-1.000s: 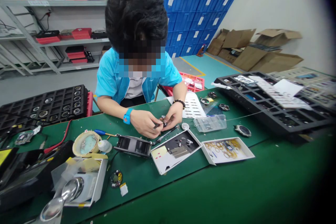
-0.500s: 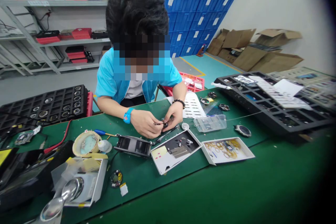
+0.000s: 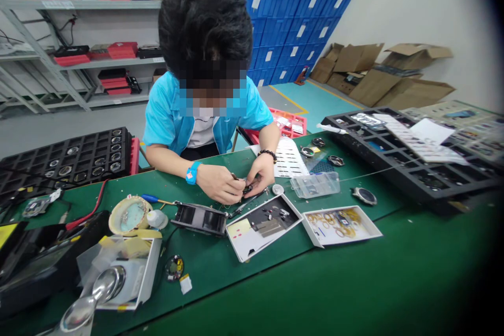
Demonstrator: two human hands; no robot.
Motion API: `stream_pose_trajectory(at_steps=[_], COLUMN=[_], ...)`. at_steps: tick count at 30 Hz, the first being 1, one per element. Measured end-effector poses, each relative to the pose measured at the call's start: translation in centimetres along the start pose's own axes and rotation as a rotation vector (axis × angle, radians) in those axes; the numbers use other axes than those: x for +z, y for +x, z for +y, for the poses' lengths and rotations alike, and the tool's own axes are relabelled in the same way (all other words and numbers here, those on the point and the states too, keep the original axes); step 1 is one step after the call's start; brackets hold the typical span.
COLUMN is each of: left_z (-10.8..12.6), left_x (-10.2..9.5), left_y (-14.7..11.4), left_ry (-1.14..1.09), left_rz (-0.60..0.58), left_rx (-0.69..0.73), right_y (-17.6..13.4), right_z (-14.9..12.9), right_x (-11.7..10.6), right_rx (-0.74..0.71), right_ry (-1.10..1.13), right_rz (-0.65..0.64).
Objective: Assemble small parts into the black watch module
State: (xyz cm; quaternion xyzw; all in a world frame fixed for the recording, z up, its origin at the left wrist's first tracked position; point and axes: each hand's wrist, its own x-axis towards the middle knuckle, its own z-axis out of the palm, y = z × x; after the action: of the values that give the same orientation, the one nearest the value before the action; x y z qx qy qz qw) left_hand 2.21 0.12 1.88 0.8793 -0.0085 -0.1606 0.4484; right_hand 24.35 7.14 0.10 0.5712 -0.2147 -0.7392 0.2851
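Neither my left hand nor my right hand is in view. Across the green table (image 3: pixel 275 283), a co-worker's two hands (image 3: pixel 236 185) work close together on a small dark part (image 3: pixel 247 189), mostly covered by the fingers. One of those hands pinches a thin tool whose kind I cannot make out. In front of them lie a white box lid (image 3: pixel 246 235) with small dark parts on it and a black fan-like device (image 3: pixel 200 218). On this side of the table are a round circuit board (image 3: pixel 174 268) and a small white battery-like piece (image 3: pixel 186 284).
At the left stand a white box (image 3: pixel 147 273), a shiny metal piece (image 3: pixel 81 312) and a round pot (image 3: pixel 129 215). A white tray of yellow rings (image 3: pixel 342 226), a transparent case (image 3: pixel 315 185), a watch case (image 3: pixel 364 196) and a black compartment tray (image 3: pixel 394 152) occupy the right.
The co-worker's hand with the blue wristband has shifted slightly, its fingers now raised over the small dark part. The co-worker's head has moved a little. Things on the table stay put.
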Motion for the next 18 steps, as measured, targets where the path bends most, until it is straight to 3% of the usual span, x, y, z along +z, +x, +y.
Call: stream_pose_trajectory(at_steps=[7, 14, 16, 18], left_z=[0.4, 1.8, 2.1, 2.4], left_x=[-0.2, 0.0, 0.0, 0.1], left_y=[0.1, -0.6, -1.0, -1.4], left_ry=[-0.079, 0.176, -0.094, -0.609], left_rz=[0.050, 0.020, 0.024, 0.072], left_rx=[0.006, -0.063, -0.148, -0.244], right_y=[0.2, 0.2, 0.2, 0.2], right_z=[-0.2, 0.0, 0.0, -0.2], right_x=[-0.2, -0.4, -0.4, -0.4], right_rx=[0.034, 0.046, 0.046, 0.053], right_ry=[0.051, 0.046, 0.046, 0.047], right_rz=[-0.034, -0.056, -0.058, -0.056])
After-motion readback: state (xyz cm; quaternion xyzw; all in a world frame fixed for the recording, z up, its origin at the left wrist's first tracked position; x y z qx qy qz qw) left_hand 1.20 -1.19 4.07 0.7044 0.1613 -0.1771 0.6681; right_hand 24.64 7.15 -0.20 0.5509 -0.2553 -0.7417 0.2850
